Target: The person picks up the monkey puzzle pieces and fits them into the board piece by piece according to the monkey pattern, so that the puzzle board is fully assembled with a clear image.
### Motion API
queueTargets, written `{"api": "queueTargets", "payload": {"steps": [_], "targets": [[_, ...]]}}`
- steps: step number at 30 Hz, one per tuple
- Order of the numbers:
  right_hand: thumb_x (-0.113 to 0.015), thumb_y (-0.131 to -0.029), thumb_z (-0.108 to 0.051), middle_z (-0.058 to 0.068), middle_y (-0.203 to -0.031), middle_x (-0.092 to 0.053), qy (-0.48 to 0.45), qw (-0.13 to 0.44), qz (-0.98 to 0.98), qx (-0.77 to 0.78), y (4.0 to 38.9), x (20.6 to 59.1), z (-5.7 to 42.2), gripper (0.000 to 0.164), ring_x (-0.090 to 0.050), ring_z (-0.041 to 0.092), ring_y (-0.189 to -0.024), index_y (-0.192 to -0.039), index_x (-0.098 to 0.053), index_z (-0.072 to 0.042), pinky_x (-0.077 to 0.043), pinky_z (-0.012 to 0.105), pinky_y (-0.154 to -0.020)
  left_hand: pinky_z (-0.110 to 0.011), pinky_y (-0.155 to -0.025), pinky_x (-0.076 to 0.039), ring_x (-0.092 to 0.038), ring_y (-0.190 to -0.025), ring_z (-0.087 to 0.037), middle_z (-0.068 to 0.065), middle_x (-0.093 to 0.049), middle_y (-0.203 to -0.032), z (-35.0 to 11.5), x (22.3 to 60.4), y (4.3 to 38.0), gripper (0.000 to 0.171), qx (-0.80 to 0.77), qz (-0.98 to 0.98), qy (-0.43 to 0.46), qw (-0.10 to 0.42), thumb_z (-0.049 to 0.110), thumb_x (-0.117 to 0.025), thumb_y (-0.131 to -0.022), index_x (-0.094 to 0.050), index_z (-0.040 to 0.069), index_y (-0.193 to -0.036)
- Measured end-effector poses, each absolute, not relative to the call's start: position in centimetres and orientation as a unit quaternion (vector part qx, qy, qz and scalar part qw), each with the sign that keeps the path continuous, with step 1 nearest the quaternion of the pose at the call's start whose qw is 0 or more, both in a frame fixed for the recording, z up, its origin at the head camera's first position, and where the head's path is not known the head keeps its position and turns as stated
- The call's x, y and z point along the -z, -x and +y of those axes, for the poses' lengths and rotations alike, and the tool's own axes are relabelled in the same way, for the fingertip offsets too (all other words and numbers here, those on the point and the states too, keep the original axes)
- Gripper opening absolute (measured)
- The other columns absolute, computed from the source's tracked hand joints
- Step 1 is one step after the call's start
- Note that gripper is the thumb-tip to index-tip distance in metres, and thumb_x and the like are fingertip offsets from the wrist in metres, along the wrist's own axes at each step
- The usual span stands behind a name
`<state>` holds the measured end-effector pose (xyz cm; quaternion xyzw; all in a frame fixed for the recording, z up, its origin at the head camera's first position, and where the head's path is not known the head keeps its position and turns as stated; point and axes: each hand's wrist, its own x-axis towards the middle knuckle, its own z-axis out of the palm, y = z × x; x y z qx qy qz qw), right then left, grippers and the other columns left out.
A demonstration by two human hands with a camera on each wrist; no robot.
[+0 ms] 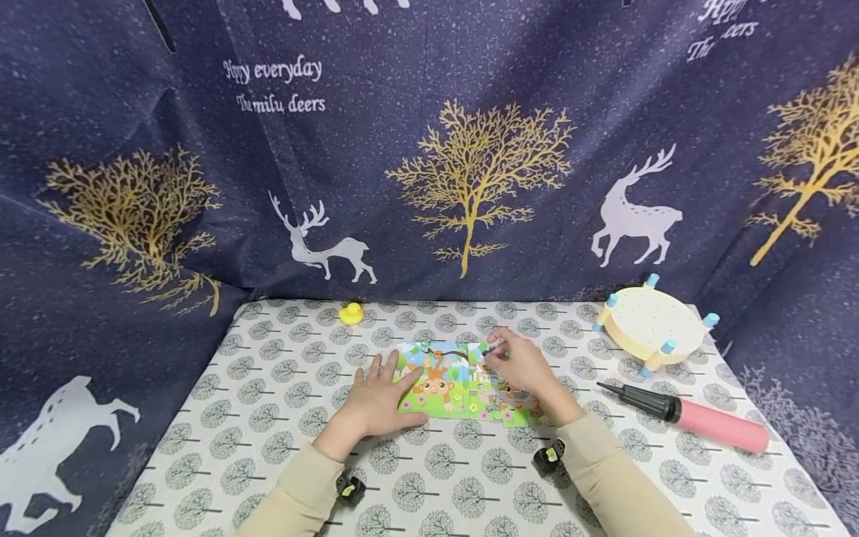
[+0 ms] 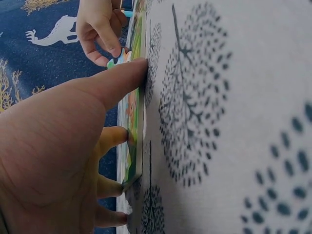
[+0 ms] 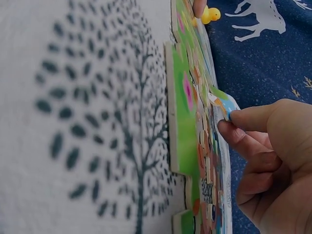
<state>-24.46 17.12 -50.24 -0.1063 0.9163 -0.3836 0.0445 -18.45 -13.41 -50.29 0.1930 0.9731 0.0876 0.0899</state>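
Note:
A colourful jigsaw puzzle with a cartoon monkey [image 1: 435,386] lies flat on the table; its left part looks whole, while loose pieces [image 1: 520,403] cover the right part. My left hand [image 1: 379,395] rests with spread fingers on the left edge of the puzzle, and in the left wrist view its thumb [image 2: 124,78] touches the near edge. Over the upper right part, my right hand [image 1: 523,363] pinches a puzzle piece [image 3: 225,105] between thumb and index finger. That piece is tilted up from the puzzle in the right wrist view.
A yellow rubber duck [image 1: 351,314] sits at the back left. To the right stand a round cream stool-like toy with blue legs [image 1: 651,322] and a pink and black hand pump [image 1: 714,424]. A dark blue deer-print curtain [image 1: 429,149] hangs behind the table.

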Motion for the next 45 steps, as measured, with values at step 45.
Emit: {"api": "queueTargets", "payload": {"steps": [45], "targets": [[-0.078,-0.093,-0.023,0.0,-0.091,-0.07,0.073,0.097,0.895,0.429,25.4,50.4,6.6,0.035,-0.065,0.016,-0.075,-0.123,-0.071,-0.007,-0.057,0.032,-0.065,-0.073,-0.116,-0.025,-0.021,-0.152,-0.049,-0.016,-0.02,-0.171,-14.3,50.2,18.7,0.098,-0.08,0.972,-0.208,0.073,0.077,-0.059,-0.089,-0.031,0.023,-0.166]]}}
